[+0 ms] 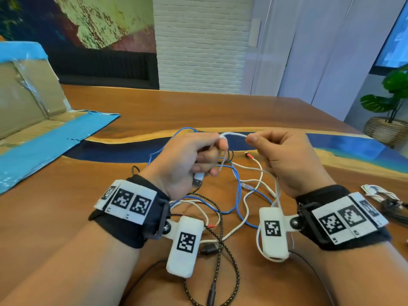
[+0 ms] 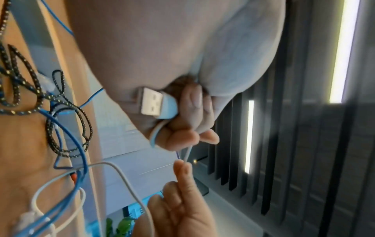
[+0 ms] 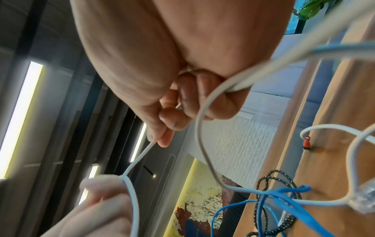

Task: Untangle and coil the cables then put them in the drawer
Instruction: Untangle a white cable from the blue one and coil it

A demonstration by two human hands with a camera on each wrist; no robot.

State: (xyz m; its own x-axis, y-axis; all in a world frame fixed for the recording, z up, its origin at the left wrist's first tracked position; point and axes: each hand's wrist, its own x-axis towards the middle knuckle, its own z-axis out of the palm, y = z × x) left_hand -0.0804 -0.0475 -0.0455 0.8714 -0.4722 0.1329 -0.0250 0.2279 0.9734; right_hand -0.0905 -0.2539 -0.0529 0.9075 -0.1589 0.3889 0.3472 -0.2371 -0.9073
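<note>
Holding white cable (image 1: 234, 135); no readable writing.

No readable words, brands or numbers anywhere you look. Your wrist bands (image 1: 130, 203) carry only black-and-white square marker patterns, as do the white camera housings (image 1: 185, 241) hanging below each wrist; these are coded tiles, not text. Tiny marks under the band tiles are too small to read. The USB plug (image 2: 151, 104) shows no logo.
</note>
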